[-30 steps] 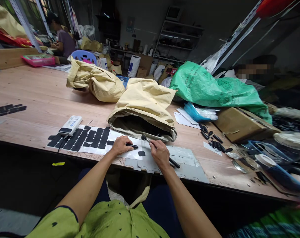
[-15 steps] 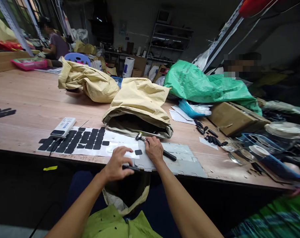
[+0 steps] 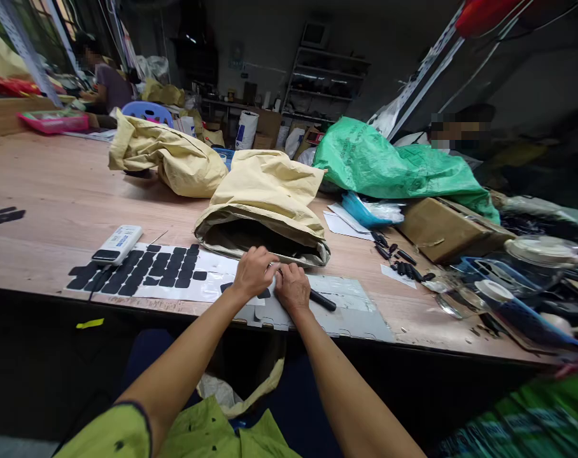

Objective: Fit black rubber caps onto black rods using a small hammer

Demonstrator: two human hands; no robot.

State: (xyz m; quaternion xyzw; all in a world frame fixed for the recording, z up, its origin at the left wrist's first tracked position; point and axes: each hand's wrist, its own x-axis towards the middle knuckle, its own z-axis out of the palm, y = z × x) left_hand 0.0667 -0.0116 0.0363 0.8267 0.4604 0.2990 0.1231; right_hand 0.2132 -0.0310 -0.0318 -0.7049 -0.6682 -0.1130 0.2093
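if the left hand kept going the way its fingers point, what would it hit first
Most likely the open mouth of the tan paper sack just beyond the left hand; depth is hard to judge, so the gap is unclear.

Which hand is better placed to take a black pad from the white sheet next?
Left. The left hand lies nearest the black pads on the white sheet; the right hand grips the black-handled tool.
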